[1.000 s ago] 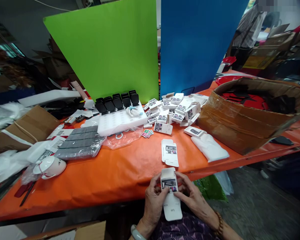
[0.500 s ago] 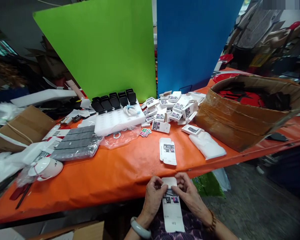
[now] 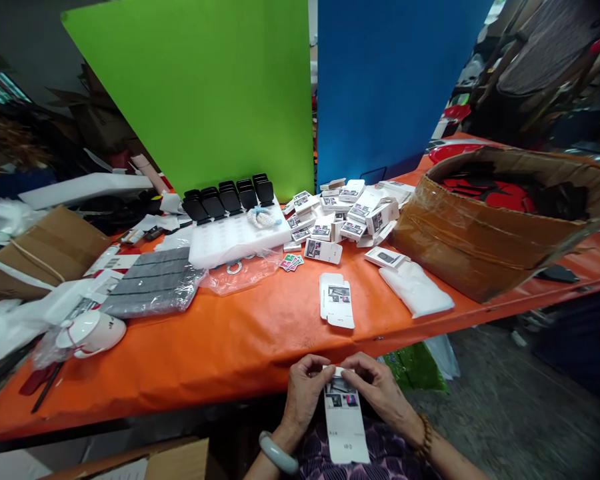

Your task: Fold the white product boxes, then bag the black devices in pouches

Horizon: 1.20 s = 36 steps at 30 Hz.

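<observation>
Above my lap, a flat white printed box is held by its far end between both hands. My left hand pinches the far left corner with thumb and fingers. On the opposite corner, my right hand is closed with its thumb on the printed face. The far end flap between the thumbs looks folded over and is partly hidden by them. Just beyond, another flattened white box lies on the orange table cover.
Several small white boxes are heaped at the back. A large cardboard carton stands right, near a white foam pouch. Black parts stand in a white foam block. Left are a grey bagged pack and a white cup.
The box's far flap, which stood out beyond my fingers, is now bent over. My right hand has moved slightly left, closer to my left hand.
</observation>
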Each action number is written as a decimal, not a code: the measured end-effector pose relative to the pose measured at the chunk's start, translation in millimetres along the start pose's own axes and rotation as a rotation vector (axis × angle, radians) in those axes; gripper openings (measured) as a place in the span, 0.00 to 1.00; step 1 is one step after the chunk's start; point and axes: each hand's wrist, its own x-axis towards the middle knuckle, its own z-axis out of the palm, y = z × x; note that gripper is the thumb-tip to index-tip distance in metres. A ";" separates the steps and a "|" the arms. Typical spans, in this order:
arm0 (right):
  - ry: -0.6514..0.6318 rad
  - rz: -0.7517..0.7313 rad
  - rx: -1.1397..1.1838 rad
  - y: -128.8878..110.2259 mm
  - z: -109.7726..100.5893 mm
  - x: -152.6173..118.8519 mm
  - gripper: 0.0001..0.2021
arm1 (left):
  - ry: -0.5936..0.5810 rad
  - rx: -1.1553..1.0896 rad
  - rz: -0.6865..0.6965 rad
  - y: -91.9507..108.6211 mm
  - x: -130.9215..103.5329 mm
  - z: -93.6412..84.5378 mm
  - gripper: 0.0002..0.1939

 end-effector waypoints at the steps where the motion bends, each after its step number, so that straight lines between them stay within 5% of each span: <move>1: 0.000 0.040 0.040 -1.3 -0.1 2.2 0.14 | 0.008 -0.024 -0.005 2.1 1.2 1.6 0.13; 10: -0.057 0.232 0.315 4.0 4.5 4.6 0.18 | 0.002 0.061 -0.022 4.2 -0.8 0.2 0.10; 21: -0.112 0.286 0.298 -7.6 -3.0 4.9 0.16 | -0.073 0.034 -0.048 8.0 -5.3 -0.1 0.12; 30: -0.211 0.250 0.242 7.2 3.0 -9.5 0.15 | -0.116 0.072 -0.047 -12.0 -12.6 -7.4 0.14; 36: -0.414 0.181 0.019 -17.0 -23.5 41.1 0.07 | 0.007 0.004 0.140 10.5 -2.5 1.9 0.13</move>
